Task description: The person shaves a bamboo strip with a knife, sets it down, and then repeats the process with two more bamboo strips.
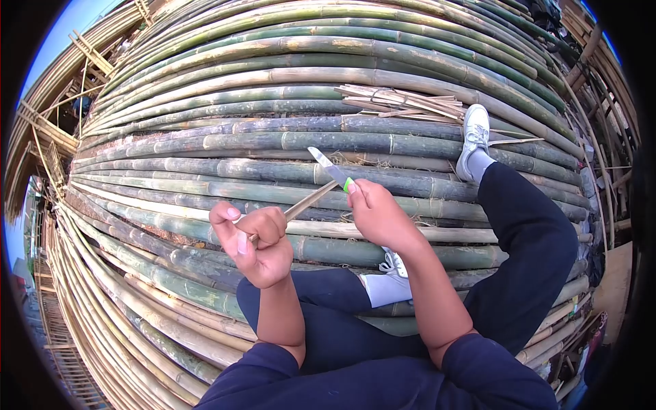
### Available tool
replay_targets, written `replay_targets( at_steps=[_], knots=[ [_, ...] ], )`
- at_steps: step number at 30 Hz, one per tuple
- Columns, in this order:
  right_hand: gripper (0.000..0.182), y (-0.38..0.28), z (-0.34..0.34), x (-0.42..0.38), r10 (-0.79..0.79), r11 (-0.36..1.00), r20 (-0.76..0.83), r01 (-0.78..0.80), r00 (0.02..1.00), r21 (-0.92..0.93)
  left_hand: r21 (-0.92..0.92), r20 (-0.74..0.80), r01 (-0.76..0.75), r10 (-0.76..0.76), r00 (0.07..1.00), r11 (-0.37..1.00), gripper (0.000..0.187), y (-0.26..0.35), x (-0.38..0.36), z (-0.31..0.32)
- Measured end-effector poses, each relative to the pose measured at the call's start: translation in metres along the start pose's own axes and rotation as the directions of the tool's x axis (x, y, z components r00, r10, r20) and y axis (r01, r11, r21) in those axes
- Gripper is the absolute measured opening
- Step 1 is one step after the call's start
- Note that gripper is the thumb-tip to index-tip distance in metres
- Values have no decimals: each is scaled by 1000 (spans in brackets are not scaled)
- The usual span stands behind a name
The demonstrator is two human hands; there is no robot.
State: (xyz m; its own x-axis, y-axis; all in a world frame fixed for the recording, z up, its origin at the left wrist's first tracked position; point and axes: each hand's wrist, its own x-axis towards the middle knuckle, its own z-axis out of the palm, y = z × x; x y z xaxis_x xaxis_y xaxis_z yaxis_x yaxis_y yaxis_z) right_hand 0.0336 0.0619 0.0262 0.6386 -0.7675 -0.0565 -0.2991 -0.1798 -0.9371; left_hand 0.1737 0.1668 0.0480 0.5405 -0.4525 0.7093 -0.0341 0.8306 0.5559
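Note:
My right hand (384,217) is wrapped around the green handle of a knife (326,164). The blade points up and to the left, away from my body. A thin, flat bamboo strip (309,202) slants between my hands, its upper end close by the knife handle. The lower end passes into my left hand (261,244), whose middle fingers are curled over it, while the index finger and thumb stick out toward the left. Most of the knife handle is hidden by my right fingers.
Long green bamboo poles (294,141) lie side by side beneath me. A tied bundle of split bamboo strips (403,102) rests on them near my white shoe (475,140). Thinner pale poles (102,301) run along the left, and a bamboo rack (51,130) stands beyond.

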Motion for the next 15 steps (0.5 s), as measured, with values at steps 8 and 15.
replay_targets(
  at_steps=[8,15],
  knots=[
    [24,-8,58,-18,-106,991,-1,105,994,-79,-51,-15,-32,31,999,998,21,-3,-6,-10],
    [21,-28,57,-23,-180,979,65,185,982,-87,-58,-46,-28,26,999,998,17,-2,-6,-11]
  ],
)
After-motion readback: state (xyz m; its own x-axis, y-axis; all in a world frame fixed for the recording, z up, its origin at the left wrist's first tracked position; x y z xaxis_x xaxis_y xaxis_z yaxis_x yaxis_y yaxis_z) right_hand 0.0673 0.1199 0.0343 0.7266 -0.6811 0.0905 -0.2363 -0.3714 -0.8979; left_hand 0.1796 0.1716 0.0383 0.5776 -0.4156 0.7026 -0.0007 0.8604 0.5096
